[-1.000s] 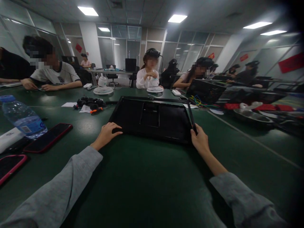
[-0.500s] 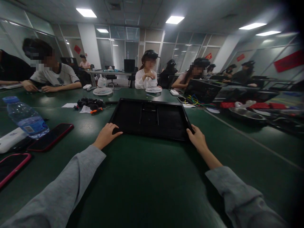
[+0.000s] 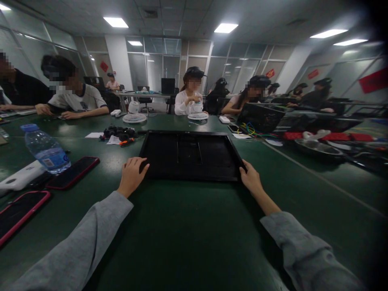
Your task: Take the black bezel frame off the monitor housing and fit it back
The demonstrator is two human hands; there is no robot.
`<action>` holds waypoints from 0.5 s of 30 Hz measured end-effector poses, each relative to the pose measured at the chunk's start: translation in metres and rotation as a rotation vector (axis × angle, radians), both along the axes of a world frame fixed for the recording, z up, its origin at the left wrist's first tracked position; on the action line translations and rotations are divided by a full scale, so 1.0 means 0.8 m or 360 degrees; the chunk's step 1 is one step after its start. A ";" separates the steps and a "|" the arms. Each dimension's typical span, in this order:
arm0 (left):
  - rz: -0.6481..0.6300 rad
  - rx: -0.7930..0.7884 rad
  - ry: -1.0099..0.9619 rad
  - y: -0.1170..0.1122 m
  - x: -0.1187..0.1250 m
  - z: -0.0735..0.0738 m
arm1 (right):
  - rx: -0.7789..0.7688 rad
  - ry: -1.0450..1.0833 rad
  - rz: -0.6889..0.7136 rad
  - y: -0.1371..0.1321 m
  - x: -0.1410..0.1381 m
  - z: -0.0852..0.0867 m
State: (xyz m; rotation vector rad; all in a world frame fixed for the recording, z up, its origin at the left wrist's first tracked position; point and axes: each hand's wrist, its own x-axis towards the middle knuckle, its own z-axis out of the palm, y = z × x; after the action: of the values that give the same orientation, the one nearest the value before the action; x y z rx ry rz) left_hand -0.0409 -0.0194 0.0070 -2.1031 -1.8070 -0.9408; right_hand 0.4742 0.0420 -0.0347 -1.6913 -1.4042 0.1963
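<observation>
Fingers of my right hand (image 3: 251, 178) pinch the black monitor shell (image 3: 163, 151) on the green table (image 3: 188, 226), and my left hand (image 3: 131, 173) curls loosely by its left edge, maybe touching, I can't tell.

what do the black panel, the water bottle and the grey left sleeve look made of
Black panel: probably plastic, semi-gloss, going by the faint sheen along its rim; painted metal is possible.
Water bottle: likely thin plastic, glossy, since it is see-through.
Grey left sleeve: matte fabric, shown by soft folds; the fibre is unclear.
</observation>
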 end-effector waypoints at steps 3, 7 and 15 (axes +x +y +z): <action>0.0158 0.0014 -0.0171 0.014 -0.013 -0.010 | 0.0000 0.0023 0.0010 0.002 0.001 -0.001; 0.0086 -0.0287 -0.0496 0.030 -0.030 -0.021 | -0.0020 -0.0033 0.0000 0.002 0.002 0.000; 0.0204 -0.0432 -0.0292 0.031 -0.022 -0.019 | -0.0139 -0.0353 -0.0052 0.002 -0.004 0.005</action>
State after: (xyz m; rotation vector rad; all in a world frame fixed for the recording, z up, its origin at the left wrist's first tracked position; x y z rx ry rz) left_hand -0.0589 0.0054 -0.0085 -2.0753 -2.2461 -0.9279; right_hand 0.4712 0.0435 -0.0304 -1.8513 -1.5478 0.0530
